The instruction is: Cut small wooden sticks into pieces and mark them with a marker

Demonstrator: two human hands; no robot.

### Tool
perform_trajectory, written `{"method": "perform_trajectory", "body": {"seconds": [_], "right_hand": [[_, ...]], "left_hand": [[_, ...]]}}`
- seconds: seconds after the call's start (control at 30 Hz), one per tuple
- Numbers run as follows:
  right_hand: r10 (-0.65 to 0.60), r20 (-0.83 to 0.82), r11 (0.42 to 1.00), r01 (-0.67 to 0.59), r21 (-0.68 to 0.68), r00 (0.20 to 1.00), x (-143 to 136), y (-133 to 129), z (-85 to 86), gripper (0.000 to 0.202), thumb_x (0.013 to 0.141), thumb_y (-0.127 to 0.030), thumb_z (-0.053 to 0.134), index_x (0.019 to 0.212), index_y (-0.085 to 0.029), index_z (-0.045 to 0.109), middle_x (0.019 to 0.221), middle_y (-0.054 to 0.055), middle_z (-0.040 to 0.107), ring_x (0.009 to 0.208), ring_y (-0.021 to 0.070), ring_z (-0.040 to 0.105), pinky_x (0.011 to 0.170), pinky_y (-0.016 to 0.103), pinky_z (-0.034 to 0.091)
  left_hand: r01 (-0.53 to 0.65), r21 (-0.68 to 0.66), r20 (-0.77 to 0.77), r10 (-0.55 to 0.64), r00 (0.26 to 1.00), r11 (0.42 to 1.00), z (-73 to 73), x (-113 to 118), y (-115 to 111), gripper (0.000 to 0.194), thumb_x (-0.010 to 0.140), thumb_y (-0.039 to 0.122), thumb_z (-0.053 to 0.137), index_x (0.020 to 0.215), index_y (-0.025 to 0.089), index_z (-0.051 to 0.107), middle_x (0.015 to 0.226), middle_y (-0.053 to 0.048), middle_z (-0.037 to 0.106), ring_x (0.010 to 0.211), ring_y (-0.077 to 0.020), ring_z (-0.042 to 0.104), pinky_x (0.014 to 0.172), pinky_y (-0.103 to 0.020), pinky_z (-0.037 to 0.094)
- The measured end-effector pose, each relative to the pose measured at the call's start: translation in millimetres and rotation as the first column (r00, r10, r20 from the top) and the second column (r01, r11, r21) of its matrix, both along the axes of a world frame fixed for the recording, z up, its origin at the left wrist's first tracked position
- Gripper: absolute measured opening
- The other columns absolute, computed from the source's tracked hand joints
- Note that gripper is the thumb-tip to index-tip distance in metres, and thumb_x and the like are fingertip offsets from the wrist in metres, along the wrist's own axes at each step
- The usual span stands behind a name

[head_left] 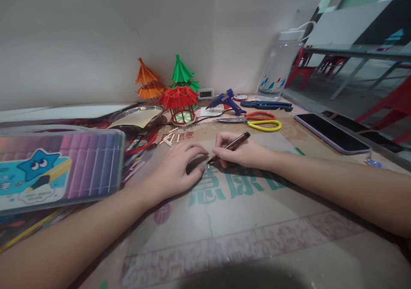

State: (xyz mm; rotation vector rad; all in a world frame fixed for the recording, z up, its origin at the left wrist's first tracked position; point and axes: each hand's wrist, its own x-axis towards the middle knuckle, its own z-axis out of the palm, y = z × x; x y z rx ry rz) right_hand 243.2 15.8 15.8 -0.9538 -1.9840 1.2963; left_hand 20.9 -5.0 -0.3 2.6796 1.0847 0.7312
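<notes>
My right hand [236, 150] is closed round a dark marker pen [237, 141], its tip slanting down to the left. Under that tip is a tiny pale stick [208, 165] on the printed board. My left hand [181, 167] rests on the board with fingers curved, thumb and index tips at the two ends of this stick. Several similar short pale sticks [168, 139] lie loose behind my left hand. Beyond them stands a small red-roofed pavilion model [180, 99], with an orange one [147, 81] and a green one [182, 71] behind it.
A clear case of coloured pens [93, 165] sits at left over clutter, near a metal plate [138, 117]. At the back are a blue glue gun [226, 102], yellow-and-red-handled scissors [263, 124], blue pliers-like tool [266, 105] and bottle [279, 66]. A phone [332, 132] lies right.
</notes>
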Motion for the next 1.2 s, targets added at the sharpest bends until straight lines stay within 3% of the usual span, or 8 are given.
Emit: {"method": "perform_trajectory", "body": {"seconds": [0.13, 0.3, 0.53, 0.73, 0.93, 1.2], "right_hand": [[0.007, -0.021, 1.0, -0.007, -0.01, 1.0, -1.0, -1.1, 1.8, 0.022, 0.086, -0.033, 0.065, 0.077, -0.021, 0.048, 0.054, -0.006, 0.06, 0.049, 0.0091, 0.055, 0.047, 0.021, 0.039], [-0.071, 0.004, 0.997, 0.071, -0.016, 0.997, -1.1, -1.6, 2.2, 0.022, 0.085, -0.032, 0.065, 0.077, -0.021, 0.048, 0.053, -0.006, 0.06, 0.046, 0.0084, 0.052, 0.045, 0.02, 0.037], [0.05, 0.022, 0.998, -0.049, -0.036, 0.999, 2.2, -0.6, 0.3, 0.027, 0.087, -0.04, 0.063, 0.077, -0.021, 0.048, 0.053, -0.006, 0.06, 0.045, 0.0089, 0.052, 0.044, 0.02, 0.039], [-0.021, 0.004, 1.0, 0.021, -0.015, 1.0, 0.6, -0.1, 0.2, 0.024, 0.086, -0.035, 0.065, 0.077, -0.021, 0.047, 0.052, -0.006, 0.059, 0.045, 0.0083, 0.05, 0.043, 0.02, 0.036], [0.058, 0.012, 0.998, -0.058, -0.027, 0.998, 2.2, 0.0, -0.9, 0.022, 0.087, -0.034, 0.063, 0.076, -0.021, 0.048, 0.053, -0.005, 0.06, 0.048, 0.0086, 0.053, 0.047, 0.02, 0.04], [0.05, 0.026, 0.998, -0.05, -0.031, 0.998, 2.6, -0.1, -0.9, 0.025, 0.087, -0.037, 0.062, 0.076, -0.022, 0.046, 0.05, -0.007, 0.058, 0.043, 0.0081, 0.05, 0.041, 0.019, 0.037]], "left_hand": [[0.029, 0.004, 0.008, -0.029, 1.0, 1.0, 0.5, -1.0, 0.6, 0.024, 0.088, 0.02, 0.053, 0.107, 0.022, 0.068, 0.118, -0.006, 0.068, 0.111, -0.0247, 0.061, 0.098, -0.043, 0.046], [0.031, 0.001, -0.003, -0.031, 1.0, 1.0, -0.2, -1.8, 1.9, 0.024, 0.088, 0.021, 0.055, 0.107, 0.02, 0.07, 0.117, -0.008, 0.068, 0.11, -0.0246, 0.06, 0.097, -0.043, 0.046], [0.03, 0.011, -0.015, -0.03, 0.999, 0.999, -0.9, -2.2, 2.1, 0.022, 0.089, 0.022, 0.055, 0.105, 0.02, 0.071, 0.117, -0.008, 0.067, 0.11, -0.0254, 0.061, 0.096, -0.043, 0.046], [0.034, 0.012, -0.026, -0.033, 0.999, 0.999, -2.1, -2.4, 2.9, 0.024, 0.089, 0.021, 0.055, 0.108, 0.021, 0.07, 0.119, -0.008, 0.066, 0.112, -0.0253, 0.06, 0.098, -0.044, 0.045], [0.034, 0.021, -0.012, -0.034, 0.999, 0.999, -2.1, -2.5, 2.7, 0.021, 0.089, 0.023, 0.055, 0.104, 0.021, 0.069, 0.117, -0.008, 0.067, 0.11, -0.0251, 0.06, 0.097, -0.044, 0.046], [0.041, 0.02, -0.017, -0.04, 0.999, 0.999, -1.8, -2.3, 3.1, 0.021, 0.089, 0.022, 0.056, 0.104, 0.02, 0.07, 0.116, -0.008, 0.067, 0.109, -0.025, 0.061, 0.096, -0.044, 0.047]]}}
